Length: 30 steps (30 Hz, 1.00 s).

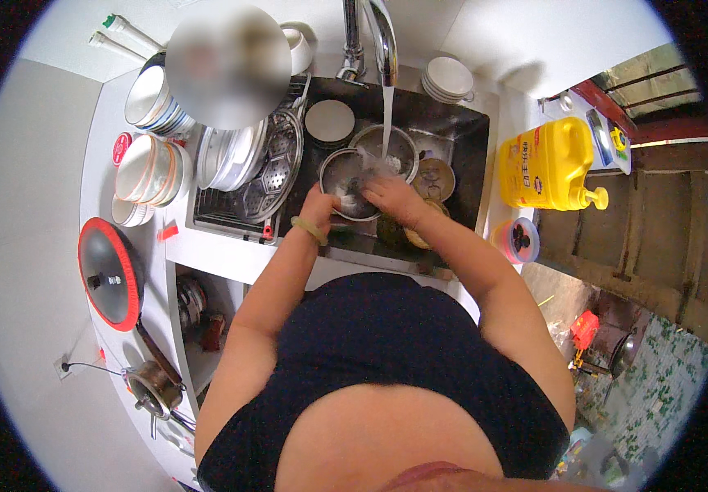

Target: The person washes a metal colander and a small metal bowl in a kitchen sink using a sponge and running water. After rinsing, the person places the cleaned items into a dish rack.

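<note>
My left hand [320, 208] grips the near left rim of a round metal bowl [343, 178], tilted over the dark sink [469, 132]. Inside that bowl's right side are the fingers of my right hand [394, 198], blurred; whether they hold anything I cannot tell. Water runs from the chrome faucet [384, 43] into a second metal bowl [404, 138] just behind. More round vessels [437, 178] lie in the sink at the right, partly under my right forearm. A stack of dishes [330, 121] stands at the sink's back left.
Left of the sink, a rack holds metal basins [224, 157] and a perforated steamer plate [277, 175]. Stacked bowls [138, 169] and a red-rimmed lid [111, 273] stand farther left. On the right are a yellow pump jug [544, 163] and a pink container [517, 240]. White cups [448, 77] stand behind.
</note>
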Available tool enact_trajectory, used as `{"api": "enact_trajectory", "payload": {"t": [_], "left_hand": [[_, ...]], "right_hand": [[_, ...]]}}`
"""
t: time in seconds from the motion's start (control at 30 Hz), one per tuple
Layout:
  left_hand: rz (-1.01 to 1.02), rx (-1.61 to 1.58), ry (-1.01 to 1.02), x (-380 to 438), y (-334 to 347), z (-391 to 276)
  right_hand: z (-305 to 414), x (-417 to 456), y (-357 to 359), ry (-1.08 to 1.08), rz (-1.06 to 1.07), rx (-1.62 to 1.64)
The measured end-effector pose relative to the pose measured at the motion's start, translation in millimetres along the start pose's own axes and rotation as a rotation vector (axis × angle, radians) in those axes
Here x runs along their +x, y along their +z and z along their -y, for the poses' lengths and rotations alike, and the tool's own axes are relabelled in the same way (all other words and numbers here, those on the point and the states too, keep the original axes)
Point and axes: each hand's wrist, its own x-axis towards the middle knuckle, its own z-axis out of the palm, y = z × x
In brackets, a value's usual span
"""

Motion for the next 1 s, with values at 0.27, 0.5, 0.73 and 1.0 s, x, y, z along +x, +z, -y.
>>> {"api": "enact_trajectory", "payload": {"t": [0.27, 0.5, 0.73, 1.0], "left_hand": [[-0.01, -0.006, 0.05, -2, 0, 2], [0.016, -0.111, 0.05, -9, 15, 1], [0.016, -0.012, -0.035, -7, 3, -3], [-0.104, 0.372, 0.228, -6, 11, 1]], "right_hand": [[28, 1, 13, 0.197, 0.096, 0.097], [42, 5, 12, 0.274, 0.109, 0.064], [3, -7, 2, 0.07, 0.034, -0.007], [-5, -15, 12, 0.07, 0.084, -0.022]]}}
